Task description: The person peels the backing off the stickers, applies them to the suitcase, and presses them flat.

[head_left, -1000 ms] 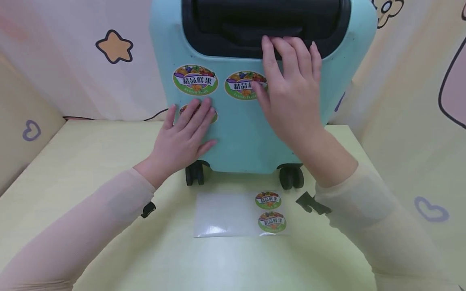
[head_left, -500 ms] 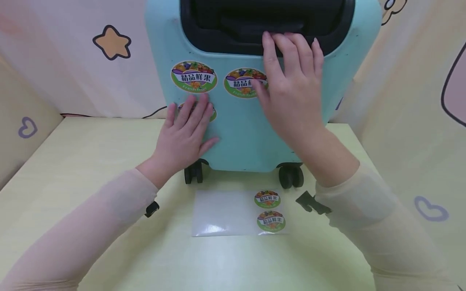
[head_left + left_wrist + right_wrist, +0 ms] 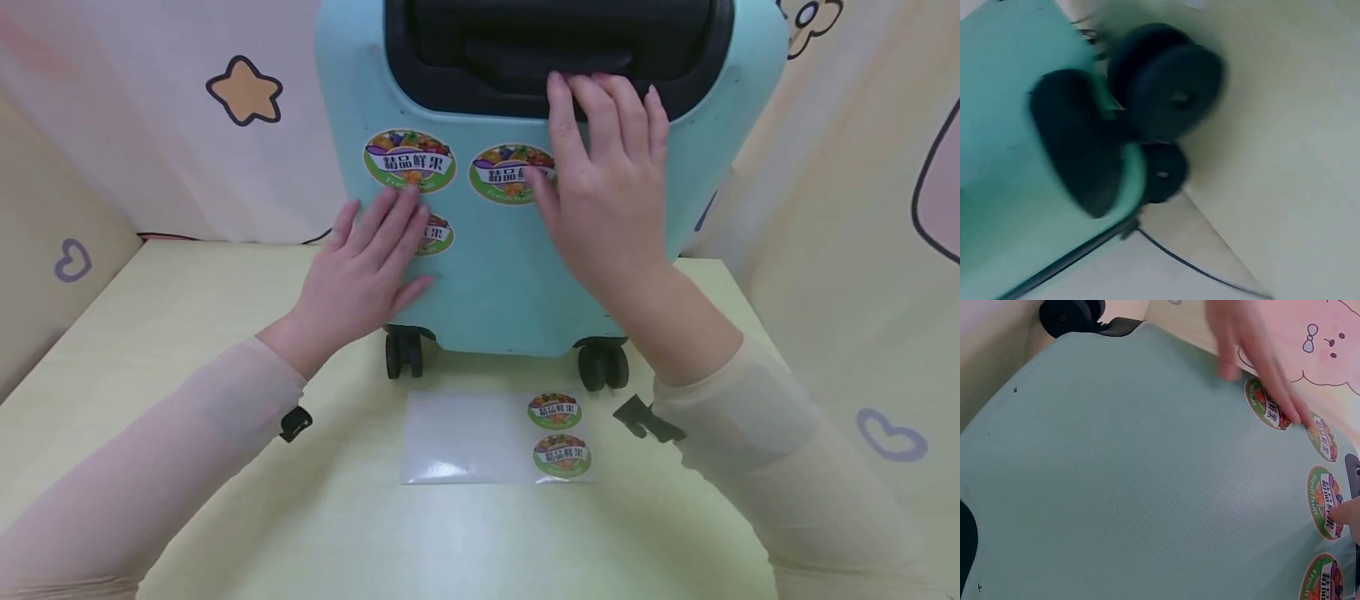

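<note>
A light-blue suitcase (image 3: 510,283) stands on its wheels, its face bearing oval fruit stickers. My left hand (image 3: 352,267) lies over the left part of the lower sticker (image 3: 437,235), fingers straight. Its fingertips reach the bottom of the upper-left sticker (image 3: 408,160). My right hand (image 3: 607,192) rests on the suitcase, fingertips at the lower rim of the black handle recess (image 3: 517,62). The thumb overlaps the second upper sticker (image 3: 502,175). In the right wrist view the blurred left hand (image 3: 1254,356) crosses the stickers, and the right thumb (image 3: 1347,515) touches one.
A glossy backing sheet (image 3: 465,437) lies on the table (image 3: 480,542) before the suitcase, with two stickers (image 3: 554,411) at its right end. Black wheels (image 3: 1175,87) are close to the left wrist camera. A thin cable (image 3: 172,237) runs along the table's back edge.
My left hand has slid left and slightly up across the lower sticker, uncovering its right part. The right hand keeps its place on the suitcase.
</note>
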Tool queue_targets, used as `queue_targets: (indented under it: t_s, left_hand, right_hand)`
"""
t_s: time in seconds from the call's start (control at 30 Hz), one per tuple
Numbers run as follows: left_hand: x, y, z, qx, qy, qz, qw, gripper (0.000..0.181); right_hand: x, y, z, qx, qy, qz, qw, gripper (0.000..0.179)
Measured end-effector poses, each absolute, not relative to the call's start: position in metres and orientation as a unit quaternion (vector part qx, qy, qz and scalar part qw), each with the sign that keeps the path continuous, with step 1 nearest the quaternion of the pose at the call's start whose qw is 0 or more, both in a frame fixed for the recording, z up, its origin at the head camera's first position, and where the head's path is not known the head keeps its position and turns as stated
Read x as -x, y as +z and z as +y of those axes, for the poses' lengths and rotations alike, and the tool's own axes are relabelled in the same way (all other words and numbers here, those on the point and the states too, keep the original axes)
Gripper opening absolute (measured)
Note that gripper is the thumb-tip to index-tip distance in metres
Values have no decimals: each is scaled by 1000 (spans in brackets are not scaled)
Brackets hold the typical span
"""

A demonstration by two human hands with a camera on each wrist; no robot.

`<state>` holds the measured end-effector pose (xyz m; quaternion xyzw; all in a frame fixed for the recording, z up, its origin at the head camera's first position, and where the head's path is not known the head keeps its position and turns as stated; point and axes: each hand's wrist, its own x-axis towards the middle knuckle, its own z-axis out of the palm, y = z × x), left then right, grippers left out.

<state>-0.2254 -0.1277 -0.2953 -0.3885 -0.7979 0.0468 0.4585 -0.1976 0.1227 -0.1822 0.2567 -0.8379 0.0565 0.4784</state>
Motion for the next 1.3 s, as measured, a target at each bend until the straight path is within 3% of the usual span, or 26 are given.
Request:
queue_targets:
  t_s: [0.27,0.47,0.57,0.67,0.87,0.93,1.03,1.17,1.3]
  left_hand:
    - [218,-326,-140,422,47,-812,401,70]
    - [204,-347,-147,470,61,-815,333,67]
    - [195,-352,-141,491,47,-813,309,58]
    - [187,-352,-129,509,15,-811,289,51]
    - [174,-355,-103,515,-44,-823,235,36]
    - [171,-358,-93,498,-54,-844,193,32]
    - [169,-362,-75,452,-70,-884,90,33]
    - [171,-370,-54,367,-85,-925,-38,43]
    - [175,-374,-42,312,-79,-944,-65,37]
  right_hand:
    - [200,-185,124,-280,49,-835,471,55]
    - [191,-210,136,-379,90,-804,450,56]
    - [178,-241,147,-450,119,-793,393,53]
    - [164,-277,163,-481,130,-814,299,44]
    - [143,-334,188,-372,90,-924,21,36]
    - [142,-346,192,-342,86,-935,-37,39]
    - [143,-358,195,-325,67,-941,-72,46]
    - [142,-366,192,-332,50,-939,-70,50]
    - [140,-370,186,-350,46,-934,-51,49]
